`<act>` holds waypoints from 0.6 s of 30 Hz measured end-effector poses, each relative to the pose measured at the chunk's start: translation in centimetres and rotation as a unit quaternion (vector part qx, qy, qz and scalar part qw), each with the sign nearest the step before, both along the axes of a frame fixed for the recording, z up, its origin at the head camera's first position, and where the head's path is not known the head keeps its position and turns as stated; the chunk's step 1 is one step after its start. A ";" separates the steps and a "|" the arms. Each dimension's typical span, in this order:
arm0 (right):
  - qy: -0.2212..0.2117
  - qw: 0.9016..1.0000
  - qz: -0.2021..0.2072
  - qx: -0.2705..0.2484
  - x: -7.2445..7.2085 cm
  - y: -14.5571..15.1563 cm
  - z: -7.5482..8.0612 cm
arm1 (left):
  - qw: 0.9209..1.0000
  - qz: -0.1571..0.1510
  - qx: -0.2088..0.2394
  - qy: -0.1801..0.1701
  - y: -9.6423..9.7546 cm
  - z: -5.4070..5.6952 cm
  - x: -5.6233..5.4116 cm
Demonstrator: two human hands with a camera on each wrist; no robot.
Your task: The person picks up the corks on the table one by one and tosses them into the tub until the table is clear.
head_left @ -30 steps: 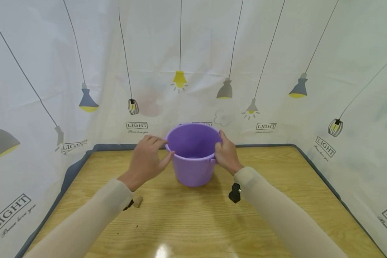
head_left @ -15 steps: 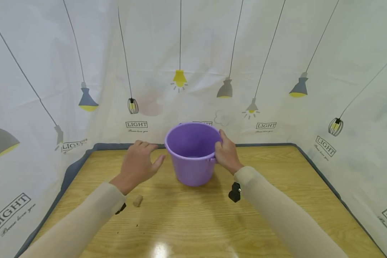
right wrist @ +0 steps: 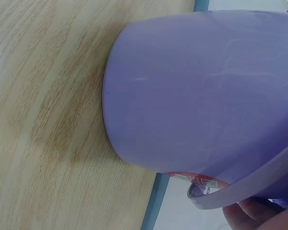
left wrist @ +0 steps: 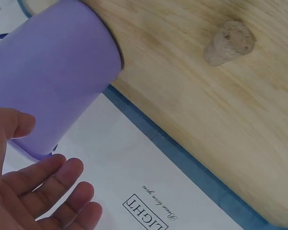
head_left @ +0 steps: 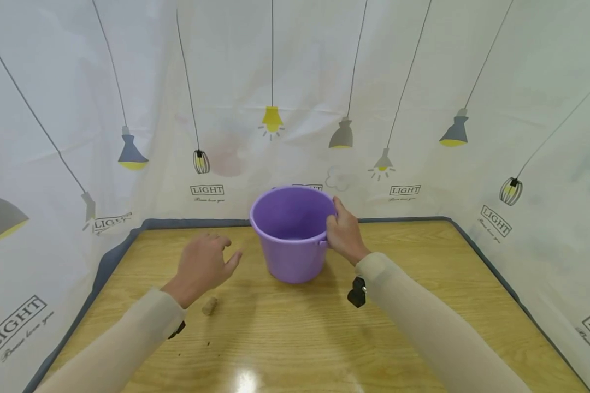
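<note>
A purple bucket (head_left: 295, 263) stands on the wooden table near its far edge, mouth up. My right hand (head_left: 346, 232) grips its right rim, thumb on the inner side. In the right wrist view the bucket (right wrist: 197, 96) fills most of the picture, and fingers of the right hand (right wrist: 259, 215) show under the rim. My left hand (head_left: 201, 267) hovers left of the bucket, apart from it, with loosely bent fingers and nothing held. Below that hand a cork (head_left: 209, 305) lies on the table; the left wrist view shows the cork (left wrist: 230, 43) more closely.
White cloth (head_left: 226, 120) printed with lamps hangs behind and on both sides of the table (head_left: 403, 284). Its blue border runs along the table's edges. A few dark specks (head_left: 208, 343) lie at the front left.
My left hand has let go of the bucket's left rim and moved left and down towards the front. The cork has come fully into sight. The right hand keeps its grip.
</note>
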State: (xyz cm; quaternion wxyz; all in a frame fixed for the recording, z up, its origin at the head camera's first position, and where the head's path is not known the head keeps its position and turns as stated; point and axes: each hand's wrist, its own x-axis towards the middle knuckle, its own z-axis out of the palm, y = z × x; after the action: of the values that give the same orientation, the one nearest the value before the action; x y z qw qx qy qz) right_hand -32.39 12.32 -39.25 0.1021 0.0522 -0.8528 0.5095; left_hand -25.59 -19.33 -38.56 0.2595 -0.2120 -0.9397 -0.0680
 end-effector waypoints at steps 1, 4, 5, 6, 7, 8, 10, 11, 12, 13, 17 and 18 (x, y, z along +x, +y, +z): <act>0.001 1.000 -0.001 0.001 0.0 0.0 0.0 | 1.000 0.006 -0.001 -0.008 -0.2 -0.2 0.1; 0.001 1.000 -0.002 0.002 0.0 -0.1 0.0 | 0.999 0.029 -0.006 -0.035 -0.6 -0.5 0.4; 0.002 1.000 -0.002 0.002 0.0 -0.1 0.0 | 0.999 0.034 -0.008 -0.042 -0.7 -0.6 0.5; 0.003 1.000 -0.002 0.002 0.0 -0.1 0.0 | 0.998 0.040 -0.010 -0.048 -0.8 -0.7 0.5; 0.003 1.000 -0.003 0.001 0.0 -0.1 0.0 | 0.997 0.045 -0.012 -0.056 -0.9 -0.7 0.6; 0.006 1.000 -0.003 0.003 0.0 -0.1 0.0 | 0.997 0.050 -0.014 -0.063 -1.0 -0.8 0.6; 0.008 1.000 -0.003 0.003 0.0 -0.1 0.0 | 0.995 0.057 -0.017 -0.082 -1.2 -0.9 0.7; 0.011 1.000 -0.005 0.007 0.0 0.0 0.0 | 0.993 0.061 -0.019 -0.094 -1.2 -0.9 0.7; 0.013 1.000 -0.005 0.009 0.0 0.0 0.0 | 0.992 0.066 -0.022 -0.107 -1.3 -1.0 0.8; 0.014 1.000 -0.005 0.011 0.0 0.0 0.0 | 0.990 0.069 -0.026 -0.118 -1.4 -1.0 0.8; 0.014 1.000 -0.004 0.015 0.0 0.0 0.0 | 0.983 0.078 -0.036 -0.161 -1.7 -1.2 1.1; 0.012 1.000 -0.003 0.011 0.1 0.0 0.0 | 0.981 0.080 -0.039 -0.172 -1.7 -1.3 1.2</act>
State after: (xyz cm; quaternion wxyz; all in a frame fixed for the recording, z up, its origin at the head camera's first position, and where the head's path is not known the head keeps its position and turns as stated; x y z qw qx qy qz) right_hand -32.32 12.33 -39.20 0.1130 0.0566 -0.8575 0.4988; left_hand -24.43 -21.07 -39.84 0.0903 -0.1317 -0.9861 -0.0458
